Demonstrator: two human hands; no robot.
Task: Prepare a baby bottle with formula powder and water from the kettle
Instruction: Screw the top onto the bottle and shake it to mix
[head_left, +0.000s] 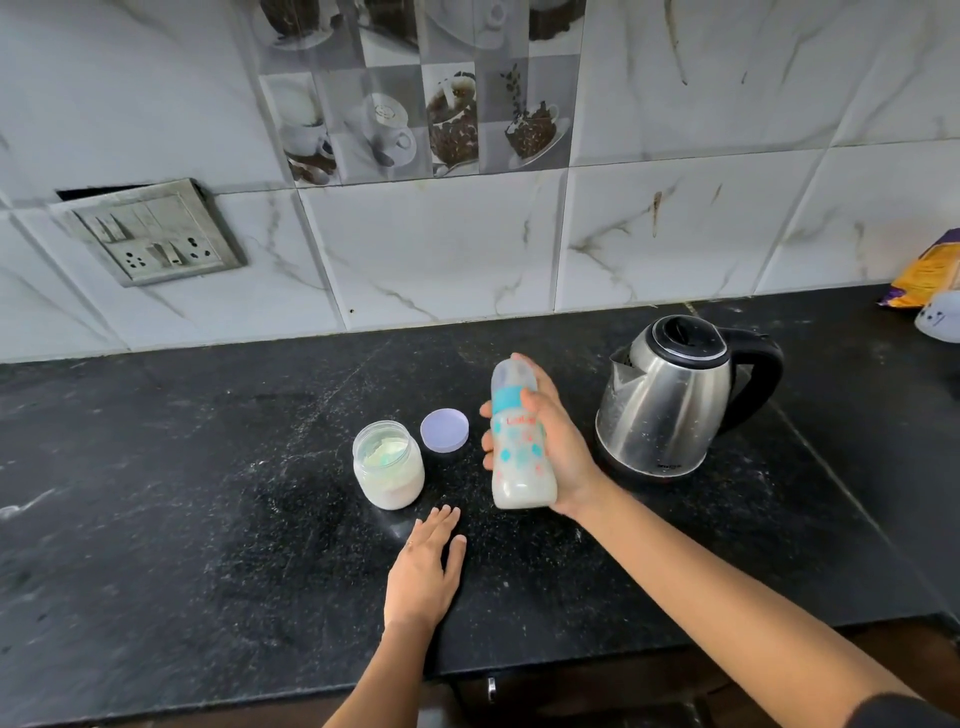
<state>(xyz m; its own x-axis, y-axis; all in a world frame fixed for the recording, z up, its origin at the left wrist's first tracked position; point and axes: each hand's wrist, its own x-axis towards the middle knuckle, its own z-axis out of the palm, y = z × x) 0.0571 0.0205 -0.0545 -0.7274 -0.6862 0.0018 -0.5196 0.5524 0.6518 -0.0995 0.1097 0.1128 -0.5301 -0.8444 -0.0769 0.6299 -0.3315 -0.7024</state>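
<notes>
My right hand (556, 441) grips a capped baby bottle (519, 457) with a teal collar and milky white liquid in it, held upright just above the black counter (208, 493). To its right stands the steel kettle (670, 400) with a black handle and its lid down. Left of the bottle sits an open jar of formula powder (388, 465), with a scoop lying in the powder. The jar's lilac lid (444, 430) lies flat behind it. My left hand (426, 566) rests flat on the counter, fingers apart, just in front of the jar.
A tiled wall rises behind the counter, with a socket panel (150, 239) at the left. A yellow and purple packet (930, 270) and a white object (940, 322) lie at the far right. The counter's front edge runs below my arms.
</notes>
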